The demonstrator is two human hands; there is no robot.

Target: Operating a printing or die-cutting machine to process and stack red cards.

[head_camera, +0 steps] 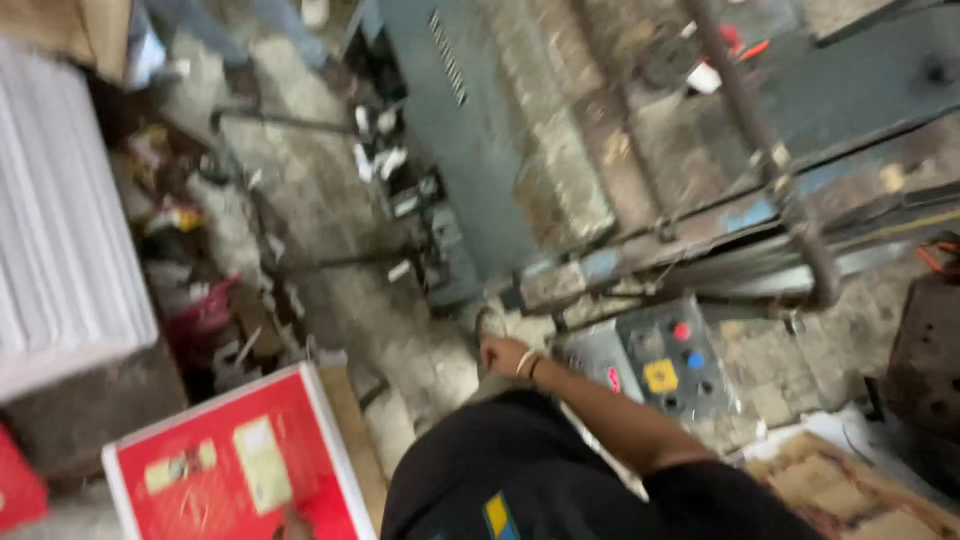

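Note:
My right hand [503,353] is held in front of my black shirt [480,470], with the bare forearm coming in from the lower right and a bangle on the wrist. Its fingers look curled and I see nothing in it. Just right of the hand stands a grey control box [655,365] with red and blue buttons and a yellow square. My left hand is out of view. A stack of red printed sheets with a white border [230,460] lies at the lower left. The whole view is blurred and tilted.
A large blue-grey machine [480,150] with a dark pipe [770,170] fills the upper right. A tall stack of white paper [60,230] stands at the left, with scraps on the stone floor [330,230]. Brown cardboard [850,490] lies at the lower right. Another person's legs [250,40] show at the top.

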